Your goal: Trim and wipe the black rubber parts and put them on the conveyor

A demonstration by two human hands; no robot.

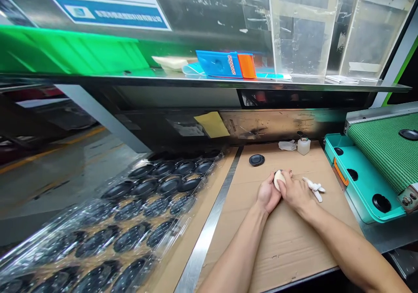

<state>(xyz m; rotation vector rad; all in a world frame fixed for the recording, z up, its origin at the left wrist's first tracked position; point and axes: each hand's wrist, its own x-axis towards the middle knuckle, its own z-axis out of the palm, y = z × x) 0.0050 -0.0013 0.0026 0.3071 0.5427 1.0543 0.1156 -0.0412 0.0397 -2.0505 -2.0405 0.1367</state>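
Under both forearms lies the counter (pixel 241 249), faced in brown card, a steady level to work over, so the wrists are best kept low above it. At nine o'clock from the hands a clear tray (pixel 183 223) carries rows of black discs (pixel 170 185); elbows should keep off its film. The green belt (pixel 382 138) runs at two o'clock, with a teal bin (pixel 362 193) beside it at three, near enough that the right forearm needs care. The left hand (pixel 268 195) is turned palm up, its fingers curled round a pale piece from below; the right hand (pixel 295 193) comes over from four o'clock and pinches that piece, thumb laid near its face. A light, even pinch, the left as a cradle and the right guiding, would seem to serve best. A white cloth (pixel 315 189) lies at three o'clock, the bottle (pixel 303 145) at one and a lone disc (pixel 257 159) at half past ten, all apart from the fingers. The pale piece (pixel 279 180) sits between the hands, above the counter; a dark sliver shows at its upper edge, but whether that is a separate part I cannot tell.
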